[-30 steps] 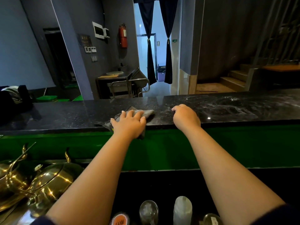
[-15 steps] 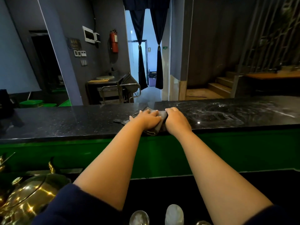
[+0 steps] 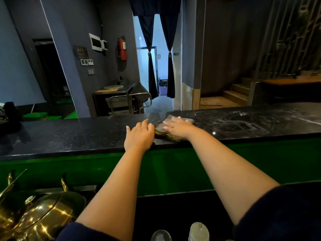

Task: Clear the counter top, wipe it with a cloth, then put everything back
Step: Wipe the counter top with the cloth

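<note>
Cloth (image 3: 162,126) just swapped hands — your right hand (image 3: 178,128) presses it flat-fingered, left hand (image 3: 139,136) rests open on the counter (image 3: 69,134); wiping heads right.

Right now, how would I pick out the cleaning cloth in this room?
Find the long black counter top above the green panel. Near its middle, the right hand presses flat on a crumpled grey cloth, the only soft thing there; the left hand rests on bare stone beside it.

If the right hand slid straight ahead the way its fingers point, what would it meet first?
The right hand lies flat on the cloth, fingers aimed up-left across the counter. Past the cloth's far edge only bare counter shows, then its back edge; the way looks free, though depth is uncertain.
</note>
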Tool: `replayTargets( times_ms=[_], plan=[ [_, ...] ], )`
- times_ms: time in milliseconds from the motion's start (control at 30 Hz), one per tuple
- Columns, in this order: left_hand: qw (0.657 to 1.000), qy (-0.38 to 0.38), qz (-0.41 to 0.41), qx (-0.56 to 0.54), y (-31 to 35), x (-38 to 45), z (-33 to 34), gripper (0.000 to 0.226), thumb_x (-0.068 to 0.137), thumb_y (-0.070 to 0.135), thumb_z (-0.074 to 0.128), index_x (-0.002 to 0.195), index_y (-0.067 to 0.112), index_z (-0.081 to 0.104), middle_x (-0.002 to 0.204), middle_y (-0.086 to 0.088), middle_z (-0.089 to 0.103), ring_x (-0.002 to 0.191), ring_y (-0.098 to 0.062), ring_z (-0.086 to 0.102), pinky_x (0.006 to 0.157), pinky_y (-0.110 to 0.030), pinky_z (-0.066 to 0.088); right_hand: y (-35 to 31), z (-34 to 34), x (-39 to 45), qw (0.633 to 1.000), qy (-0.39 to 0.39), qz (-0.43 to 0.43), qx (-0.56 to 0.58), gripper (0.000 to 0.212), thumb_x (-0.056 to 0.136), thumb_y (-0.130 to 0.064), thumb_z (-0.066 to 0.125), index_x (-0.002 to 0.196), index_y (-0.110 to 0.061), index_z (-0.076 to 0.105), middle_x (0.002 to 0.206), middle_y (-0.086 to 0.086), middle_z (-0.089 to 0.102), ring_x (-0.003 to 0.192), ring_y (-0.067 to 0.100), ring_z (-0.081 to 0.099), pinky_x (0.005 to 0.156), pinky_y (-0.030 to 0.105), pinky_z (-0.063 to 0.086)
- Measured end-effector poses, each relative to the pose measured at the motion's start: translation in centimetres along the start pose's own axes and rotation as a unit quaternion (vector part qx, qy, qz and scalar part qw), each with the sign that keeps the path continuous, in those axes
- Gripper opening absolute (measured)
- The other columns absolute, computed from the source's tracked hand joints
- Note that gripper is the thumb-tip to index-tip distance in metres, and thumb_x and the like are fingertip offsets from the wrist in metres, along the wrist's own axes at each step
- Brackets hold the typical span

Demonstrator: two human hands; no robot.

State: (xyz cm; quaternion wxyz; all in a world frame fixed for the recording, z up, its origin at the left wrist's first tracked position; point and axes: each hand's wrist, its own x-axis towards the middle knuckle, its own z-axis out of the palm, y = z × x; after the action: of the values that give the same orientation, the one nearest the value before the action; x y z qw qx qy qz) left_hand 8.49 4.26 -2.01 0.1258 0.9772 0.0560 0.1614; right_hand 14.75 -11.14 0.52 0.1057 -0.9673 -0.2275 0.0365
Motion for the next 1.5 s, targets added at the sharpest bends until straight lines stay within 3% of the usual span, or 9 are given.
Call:
replayTargets(
  times_ms=[133, 233, 500, 667, 800, 933, 1033, 1367, 1500],
  plan=[
    [0.999, -0.005, -0.033, -0.038, 0.3, 0.5, 0.4, 0.056, 0.099, 0.035, 0.014, 0.151, 0.019, 0.023, 0.156, -0.006, 0.027, 0.143, -0.024, 0.026, 0.118, -0.055, 0.0, 5.4, -1.6, 0.9, 0.994, 0.025, 0.106, 0.032, 0.047, 0.105, -0.023, 0.027, 0.152, -0.027, 0.022, 0.161, 0.007, 0.012, 0.147, 0.031, 0.012, 0.117, 0.053, 0.015],
    [0.998, -0.019, -0.042, -0.034, 0.3, 0.6, 0.7, 0.057, 0.098, 0.038, 0.012, 0.152, 0.024, 0.023, 0.156, -0.005, 0.028, 0.142, -0.026, 0.027, 0.117, -0.056, 0.002, 4.3, -1.5, 1.4, 0.987, 0.039, 0.154, -0.029, 0.063, 0.099, -0.012, 0.038, 0.148, -0.046, 0.019, 0.16, -0.002, 0.019, 0.14, 0.032, 0.031, 0.11, 0.049, 0.03],
    [1.0, -0.002, -0.008, -0.01, -0.3, 0.8, 0.9, 0.053, 0.1, 0.029, 0.014, 0.15, 0.013, 0.021, 0.159, -0.007, 0.019, 0.141, -0.032, 0.027, 0.114, -0.062, 0.012, -1.5, 1.3, -0.9, 0.999, 0.033, -0.003, -0.007, 0.051, 0.097, -0.052, 0.03, 0.144, -0.034, 0.037, 0.157, 0.001, 0.028, 0.146, 0.034, 0.014, 0.116, 0.057, 0.012],
    [0.999, -0.02, -0.019, -0.022, 0.0, 0.6, 0.8, 0.057, 0.097, 0.041, 0.01, 0.151, 0.027, 0.022, 0.154, -0.01, 0.03, 0.139, -0.034, 0.029, 0.115, -0.061, 0.009, 5.5, -0.7, -3.5, 0.997, 0.028, 0.071, 0.032, 0.048, 0.104, -0.036, 0.032, 0.15, -0.025, 0.028, 0.161, 0.004, 0.015, 0.149, 0.029, 0.005, 0.117, 0.047, 0.008],
    [0.999, -0.039, -0.01, 0.011, 0.6, 0.1, 0.1, 0.055, 0.097, 0.045, 0.011, 0.146, 0.031, 0.032, 0.15, -0.011, 0.034, 0.137, -0.036, 0.03, 0.113, -0.062, 0.007, 5.5, -1.0, -2.0, 0.989, 0.039, 0.141, -0.013, 0.046, 0.104, -0.029, 0.03, 0.149, -0.027, 0.029, 0.159, 0.007, 0.021, 0.147, 0.032, 0.013, 0.116, 0.053, 0.017],
    [0.997, -0.047, -0.053, 0.026, 1.6, -0.1, -0.4, 0.054, 0.099, 0.04, 0.011, 0.144, 0.025, 0.036, 0.149, -0.012, 0.034, 0.136, -0.036, 0.031, 0.113, -0.062, 0.005, 0.8, 0.8, -3.0, 0.998, 0.066, 0.005, -0.025, 0.042, 0.101, -0.031, 0.031, 0.142, -0.035, 0.041, 0.153, 0.001, 0.036, 0.142, 0.028, 0.028, 0.112, 0.056, 0.021],
    [0.997, -0.052, -0.062, 0.012, 3.6, -0.2, -0.2, 0.052, 0.101, 0.038, 0.013, 0.145, 0.023, 0.036, 0.151, -0.013, 0.033, 0.137, -0.036, 0.031, 0.114, -0.061, 0.008, 1.6, 0.9, -5.9, 0.995, 0.061, -0.073, 0.025, 0.041, 0.104, -0.028, 0.034, 0.145, -0.027, 0.039, 0.156, 0.0, 0.03, 0.147, 0.024, 0.018, 0.118, 0.045, 0.017],
    [0.997, -0.052, -0.054, -0.015, 11.2, 0.5, 2.4, 0.049, 0.102, 0.033, 0.017, 0.144, 0.016, 0.038, 0.15, -0.015, 0.034, 0.136, -0.035, 0.032, 0.114, -0.057, 0.013, 16.1, -3.2, -5.3, 0.996, 0.02, 0.078, -0.043, 0.048, 0.104, -0.021, 0.028, 0.151, -0.025, 0.024, 0.161, 0.009, 0.014, 0.147, 0.037, 0.008, 0.117, 0.055, 0.012],
    [0.992, -0.067, -0.096, -0.039, 11.3, 1.2, 2.2, 0.046, 0.103, 0.02, 0.027, 0.147, 0.009, 0.024, 0.155, -0.015, 0.025, 0.141, -0.033, 0.02, 0.113, -0.061, 0.014, 9.9, -1.0, -3.1, 0.996, 0.02, -0.063, -0.051, 0.046, 0.101, -0.031, 0.033, 0.147, -0.033, 0.031, 0.159, 0.001, 0.022, 0.145, 0.033, 0.016, 0.114, 0.058, 0.016]
  ],
)
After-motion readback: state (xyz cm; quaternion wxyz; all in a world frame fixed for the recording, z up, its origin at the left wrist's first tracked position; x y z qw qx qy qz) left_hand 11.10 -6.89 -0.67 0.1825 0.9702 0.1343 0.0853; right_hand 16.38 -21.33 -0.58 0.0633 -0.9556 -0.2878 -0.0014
